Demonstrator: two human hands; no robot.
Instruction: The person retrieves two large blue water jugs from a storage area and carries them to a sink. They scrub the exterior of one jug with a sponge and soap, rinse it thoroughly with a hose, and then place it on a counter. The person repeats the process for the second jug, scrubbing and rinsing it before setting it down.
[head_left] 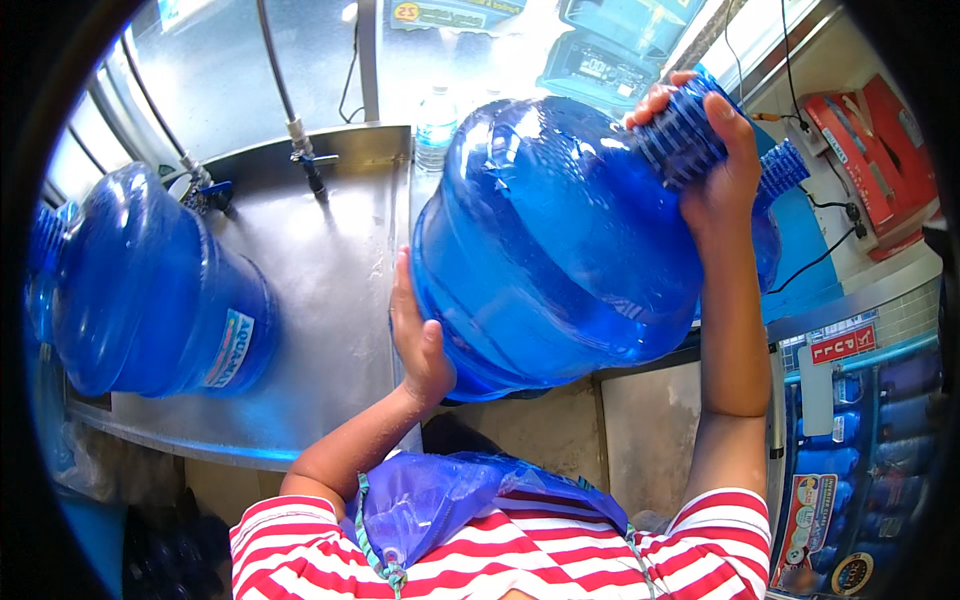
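Note:
A large blue water jug (560, 250) is tilted on its side in front of me, its ribbed neck pointing to the upper right. My right hand (715, 145) is wrapped round the neck. Against the jug's base at the left lies my left hand (422, 345), palm pressed to it, thumb and fingers apart. The jug's far underside is hidden, so I cannot tell what it rests on. A second blue jug (165, 290) with a label stands on the steel counter at the left, apart from both hands.
The steel sink counter (320, 260) has taps (312, 165) on thin pipes above it. A small clear bottle (436, 130) stands behind. Another blue jug's neck (782, 170) shows at the right. Beyond is a red tray (870, 160) with tools, and a glass door (850, 420) with a pull sign.

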